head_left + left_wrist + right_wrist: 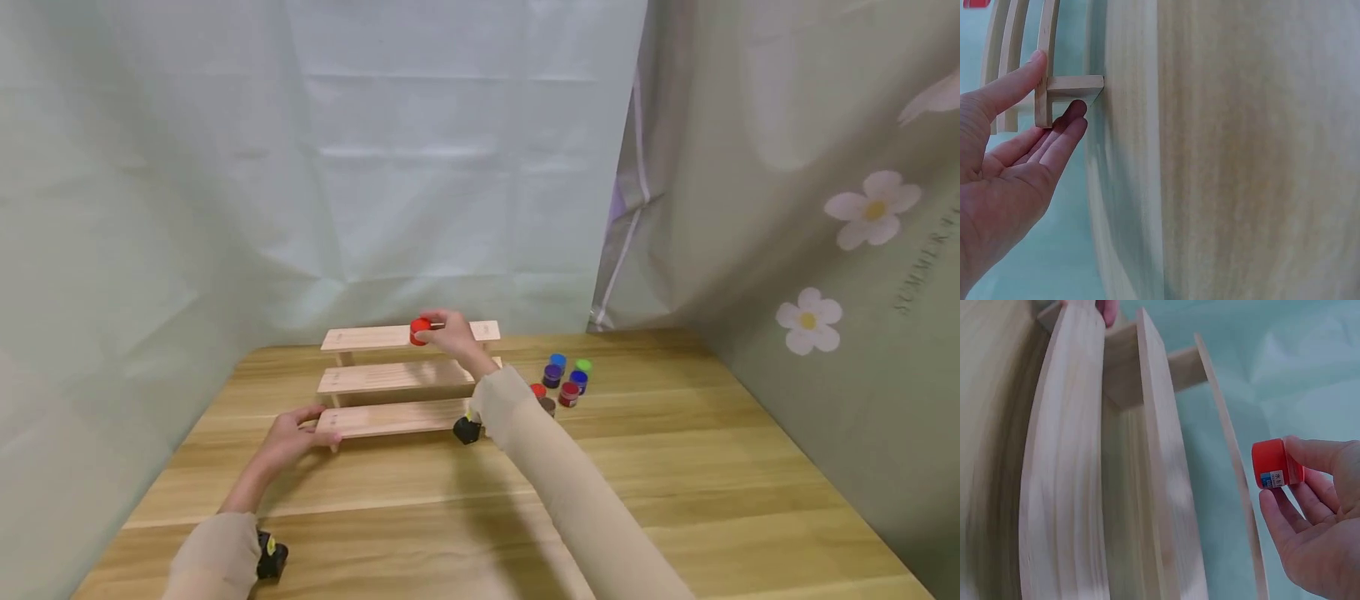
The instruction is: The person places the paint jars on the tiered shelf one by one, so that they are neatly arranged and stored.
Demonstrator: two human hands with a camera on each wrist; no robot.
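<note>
Red jar [419, 332]: right by the wooden rack [397, 378]'s top step [369, 338], sticker [1272, 479] only shows in right wrist view
Right hand [454, 337]: pinching that jar
Left hand [288, 439]: pinching the bottom step [397, 419]'s left end

The table [697, 467] has a wood-grain surface. A creased, pale back sheet [450, 175] hangs behind it. The right sheet [738, 192] bears white flowers [874, 210] and lettering [926, 265].

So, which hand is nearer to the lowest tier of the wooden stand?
Left. The left hand grips the lowest tier by its left end; the right hand holds a red jar near the top tier.
</note>
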